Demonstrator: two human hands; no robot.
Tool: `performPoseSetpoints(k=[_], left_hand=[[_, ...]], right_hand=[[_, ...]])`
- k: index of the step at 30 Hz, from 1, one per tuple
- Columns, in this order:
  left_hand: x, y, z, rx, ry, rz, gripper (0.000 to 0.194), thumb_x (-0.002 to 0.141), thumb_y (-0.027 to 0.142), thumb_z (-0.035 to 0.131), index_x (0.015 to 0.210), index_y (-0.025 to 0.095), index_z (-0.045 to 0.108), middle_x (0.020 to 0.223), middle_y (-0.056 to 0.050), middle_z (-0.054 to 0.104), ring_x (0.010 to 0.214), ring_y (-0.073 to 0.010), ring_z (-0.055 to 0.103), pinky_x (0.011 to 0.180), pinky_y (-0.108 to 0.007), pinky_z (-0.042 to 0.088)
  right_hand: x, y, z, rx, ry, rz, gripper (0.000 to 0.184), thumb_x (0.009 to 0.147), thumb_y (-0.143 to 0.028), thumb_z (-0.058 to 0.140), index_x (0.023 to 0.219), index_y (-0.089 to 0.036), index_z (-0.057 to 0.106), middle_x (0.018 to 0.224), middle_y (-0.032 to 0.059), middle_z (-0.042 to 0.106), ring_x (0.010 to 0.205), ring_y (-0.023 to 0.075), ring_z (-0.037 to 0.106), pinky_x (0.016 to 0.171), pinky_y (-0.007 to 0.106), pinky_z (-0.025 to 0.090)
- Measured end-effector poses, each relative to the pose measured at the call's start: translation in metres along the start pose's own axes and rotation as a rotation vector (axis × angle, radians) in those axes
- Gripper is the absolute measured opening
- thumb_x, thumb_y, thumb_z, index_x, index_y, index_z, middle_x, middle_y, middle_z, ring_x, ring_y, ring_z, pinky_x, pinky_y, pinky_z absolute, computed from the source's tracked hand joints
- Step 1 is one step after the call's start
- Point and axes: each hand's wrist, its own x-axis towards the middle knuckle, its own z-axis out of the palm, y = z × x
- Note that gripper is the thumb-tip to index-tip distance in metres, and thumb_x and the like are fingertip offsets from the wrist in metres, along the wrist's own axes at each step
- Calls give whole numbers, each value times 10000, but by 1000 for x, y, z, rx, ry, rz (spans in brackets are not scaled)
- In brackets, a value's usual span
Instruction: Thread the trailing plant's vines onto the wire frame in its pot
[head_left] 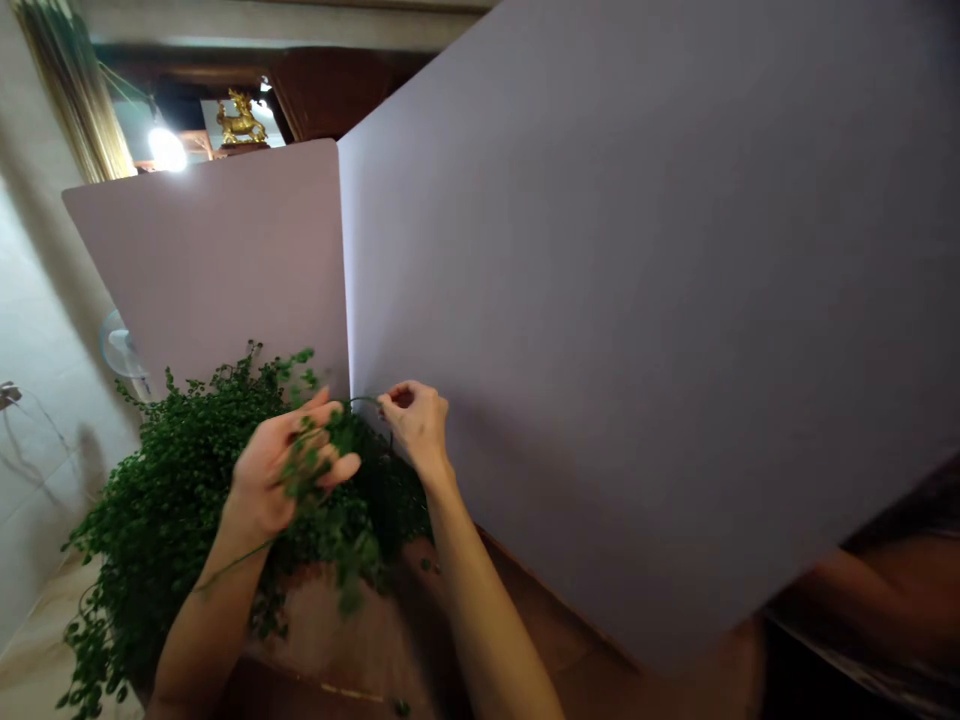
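The relation that matters is the thin green stem [365,400] bridging the two hands above the right part of the small-leaved trailing plant [191,450]. Its visible length runs roughly level, crosswise to the forearms. The right hand [420,425], above the plant's right edge, pinches the stem's right end between thumb and fingertips, so the stem lies to the left of that grip and the right hand is nearer. The left hand [262,465], in front of the plant's middle, curls loosely around a leafy sprig [304,470]; I cannot tell whether its fingers press on it. Behind the plant stands the left panel [225,260]; the larger right panel [637,300] rises to its right, bounding movement there. The more open side is in front of the plant, over the brown surface [337,625].
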Motion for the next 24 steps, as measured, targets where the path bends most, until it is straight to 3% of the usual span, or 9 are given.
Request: performPoseSetpoints(k=[2, 4, 7, 10, 15, 18, 20, 24], left_hand=[[-14, 10, -1, -28, -2, 175, 380, 996, 205, 425, 617, 185, 447, 364, 102, 191, 277, -75, 262, 364, -201, 341], [-19, 19, -5, -82, 91, 401, 334, 982, 90, 362, 690, 162, 506, 395, 94, 280, 294, -55, 315, 395, -172, 360], [-12, 23, -11, -152, 106, 513, 319, 949, -3, 320, 738, 139, 514, 470, 75, 410, 317, -30, 335, 431, -163, 374], [-2, 16, -8, -191, 57, 461, 327, 959, -3, 320, 718, 141, 488, 489, 70, 442, 313, -24, 308, 429, -167, 363], [2, 5, 4, -222, 17, 325, 349, 986, 33, 292, 689, 153, 431, 510, 68, 448, 293, -14, 267, 421, -177, 348], [0, 5, 5, -238, 12, 316, 327, 975, 21, 300, 708, 159, 428, 507, 76, 418, 292, -14, 259, 427, -172, 335], [-2, 6, 3, -238, 11, 319, 308, 968, 18, 320, 723, 163, 438, 487, 88, 368, 294, -18, 249, 432, -171, 325], [-5, 8, -3, -246, -19, 332, 284, 943, 4, 392, 726, 173, 460, 414, 117, 183, 299, -39, 235, 448, -171, 319]], right_hand=[[4, 12, -6, -19, -18, 47, 71, 699, -188, 616, 632, -164, 622, 545, 44, 663, 539, 172, 656, 596, 287, 531], [4, 18, -13, -18, -82, 65, 98, 737, -221, 632, 664, -155, 628, 521, 32, 648, 465, 150, 623, 516, 258, 501], [-2, 9, -20, -33, -182, 21, 230, 774, -363, 687, 693, -156, 627, 468, -3, 600, 359, 112, 520, 412, 233, 407], [-11, -13, -25, -71, -278, -82, 308, 766, -425, 725, 638, -165, 623, 444, -25, 555, 380, 96, 482, 428, 236, 370], [-27, -47, -35, -34, -644, -338, 188, 817, -354, 693, 754, -177, 692, 639, -17, 656, 570, 102, 583, 566, 234, 454], [-36, -61, -38, -18, -629, -476, 73, 819, -221, 640, 821, -191, 706, 735, -13, 693, 666, 109, 619, 661, 246, 494], [-39, -65, -39, 9, -618, -533, 116, 807, -158, 599, 844, -194, 702, 785, -12, 704, 700, 111, 634, 705, 254, 511], [-37, -59, -35, 3, -625, -461, 76, 812, -188, 622, 842, -188, 692, 753, -15, 695, 672, 111, 624, 676, 249, 508]])
